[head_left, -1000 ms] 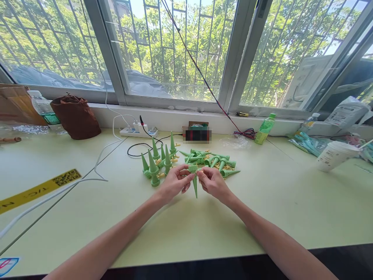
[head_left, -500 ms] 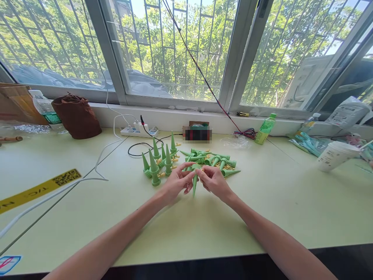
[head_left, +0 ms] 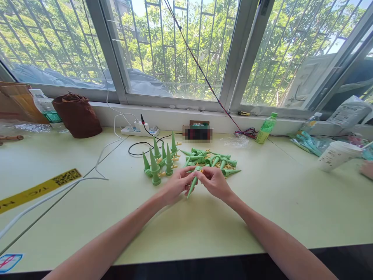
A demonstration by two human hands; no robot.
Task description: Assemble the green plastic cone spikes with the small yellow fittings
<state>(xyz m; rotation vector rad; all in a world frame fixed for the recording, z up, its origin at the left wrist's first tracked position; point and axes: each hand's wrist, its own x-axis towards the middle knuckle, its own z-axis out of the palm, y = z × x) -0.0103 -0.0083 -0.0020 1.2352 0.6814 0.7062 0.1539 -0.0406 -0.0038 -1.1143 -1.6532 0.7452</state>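
Between my two hands is a green plastic watering spike (head_left: 192,187), its pointed end tilted down toward me and to the left. My left hand (head_left: 181,182) is closed around its wide collar end. My right hand (head_left: 215,181) pinches the same end from the other side, by a small yellow part (head_left: 201,171). Fingers hide much of the collar. Left of my hands, several spikes with yellow valves stand point up, such as one green spike (head_left: 154,167). Just beyond my hands lies a loose pile of green spikes (head_left: 217,159) mixed with yellow pieces.
Behind the spikes are a power strip (head_left: 140,131), a black cable and a blurred-out dark box (head_left: 198,133). A brown pouch (head_left: 76,116) stands back left. At right are a green bottle (head_left: 266,128), a white cup (head_left: 338,155) and another person's hand (head_left: 367,169).
The held spike has turned, so its tip now points more to the left. Another person's hand has come into view at the right edge. The standing spikes and pile are unchanged.
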